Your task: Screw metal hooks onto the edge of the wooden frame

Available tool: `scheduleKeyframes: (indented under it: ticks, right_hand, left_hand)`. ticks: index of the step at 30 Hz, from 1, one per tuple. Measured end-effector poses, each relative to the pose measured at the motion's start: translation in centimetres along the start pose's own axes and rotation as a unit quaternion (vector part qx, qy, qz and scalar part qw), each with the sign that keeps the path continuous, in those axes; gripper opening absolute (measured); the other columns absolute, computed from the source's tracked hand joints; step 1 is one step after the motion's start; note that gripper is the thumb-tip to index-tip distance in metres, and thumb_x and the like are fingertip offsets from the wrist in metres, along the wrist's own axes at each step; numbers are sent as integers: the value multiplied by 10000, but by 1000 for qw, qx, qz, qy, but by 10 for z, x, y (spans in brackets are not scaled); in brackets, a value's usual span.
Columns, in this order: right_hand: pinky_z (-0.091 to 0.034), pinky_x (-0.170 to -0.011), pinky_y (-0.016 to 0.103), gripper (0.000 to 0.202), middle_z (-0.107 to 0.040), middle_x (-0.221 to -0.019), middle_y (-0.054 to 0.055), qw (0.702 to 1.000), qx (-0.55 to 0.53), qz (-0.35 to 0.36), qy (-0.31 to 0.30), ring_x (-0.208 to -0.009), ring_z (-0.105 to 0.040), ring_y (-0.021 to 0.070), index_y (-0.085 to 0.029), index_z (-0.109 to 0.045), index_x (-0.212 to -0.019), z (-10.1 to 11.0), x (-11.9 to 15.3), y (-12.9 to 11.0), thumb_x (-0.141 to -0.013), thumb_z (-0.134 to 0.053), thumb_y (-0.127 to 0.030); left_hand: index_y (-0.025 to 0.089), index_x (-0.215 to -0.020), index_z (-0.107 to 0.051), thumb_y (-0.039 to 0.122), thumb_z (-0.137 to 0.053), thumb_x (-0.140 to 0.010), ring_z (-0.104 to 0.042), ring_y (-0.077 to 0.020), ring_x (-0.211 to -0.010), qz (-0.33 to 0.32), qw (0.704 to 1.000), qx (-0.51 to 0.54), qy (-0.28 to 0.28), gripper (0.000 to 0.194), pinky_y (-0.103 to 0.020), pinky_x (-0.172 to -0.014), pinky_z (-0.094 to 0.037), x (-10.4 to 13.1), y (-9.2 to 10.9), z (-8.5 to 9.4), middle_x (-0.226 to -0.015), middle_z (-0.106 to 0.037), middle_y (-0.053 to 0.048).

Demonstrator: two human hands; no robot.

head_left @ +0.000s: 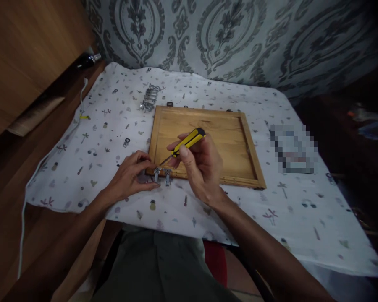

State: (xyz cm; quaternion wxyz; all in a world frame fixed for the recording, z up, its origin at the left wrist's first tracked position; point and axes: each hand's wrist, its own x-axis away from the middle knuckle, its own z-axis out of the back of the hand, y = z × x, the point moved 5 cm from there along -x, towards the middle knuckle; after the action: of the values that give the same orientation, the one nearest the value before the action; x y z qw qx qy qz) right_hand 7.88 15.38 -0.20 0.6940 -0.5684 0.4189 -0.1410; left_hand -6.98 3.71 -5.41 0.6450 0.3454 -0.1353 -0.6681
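Fastening work at the near left corner of a framed wooden panel (233, 140), which lies flat on a cloth-covered surface (296, 235). The right hand (203, 165) grasps a yellow-and-black screwdriver (188, 142), its shaft slanting down and leftward to a pair of metal cabinet hinges (167, 178) at the panel's near edge. The left hand (130, 176) has thumb and forefinger closed about the leftmost hinge, apparently to steady it. The step in hand seems to be turning a screw there; whether it is being tightened or loosened cannot be told. The next move would call for a well-seated tip, a steady hinge and an even twist of the wrist. Beyond the panel's far left corner lies a cluster of similar metal fittings (149, 97). The cloth is white, printed with palms and pineapples; a pixelated rectangular item (292, 149) rests at right. A white cable (23, 226) hangs at left beside wooden furniture (34, 54), and a damask-patterned backdrop (204, 37) closes the rear. The right side of the room is dark.
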Motion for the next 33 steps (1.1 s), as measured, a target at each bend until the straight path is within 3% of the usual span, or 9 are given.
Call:
scheduleKeyframes:
  ticks: [7,18,33]
  right_hand:
    - [-574,-564,289,286,-663,-851,-14,999,35,-22,-14,-620,-674,124,-255,-521,-1044,-6,4,17,-1020,-534,-541]
    - [-572,-555,281,263,-702,-937,8,999,27,-25,-24,-603,-666,112,-252,-501,-1055,-8,6,25,-1025,-536,-511]
    - [-549,-565,283,303,-645,-842,-15,997,37,-26,-69,-604,-645,115,-255,-496,-1006,-15,6,21,-1004,-555,-552]
  left_hand:
    - [240,-1118,-684,498,-778,-867,-601,-270,-1066,1,1000,0,-6,372,-460,-890,-515,0,-1,0,-1156,-577,-75]
    - [217,-1109,-693,496,-777,-867,-606,-273,-1062,-2,1000,-5,-4,379,-450,-873,-517,0,-1,0,-1142,-577,-79]
    - [234,-1093,-684,495,-771,-870,-601,-266,-1071,5,1000,-10,-18,354,-445,-890,-512,-1,1,1,-1146,-587,-72]
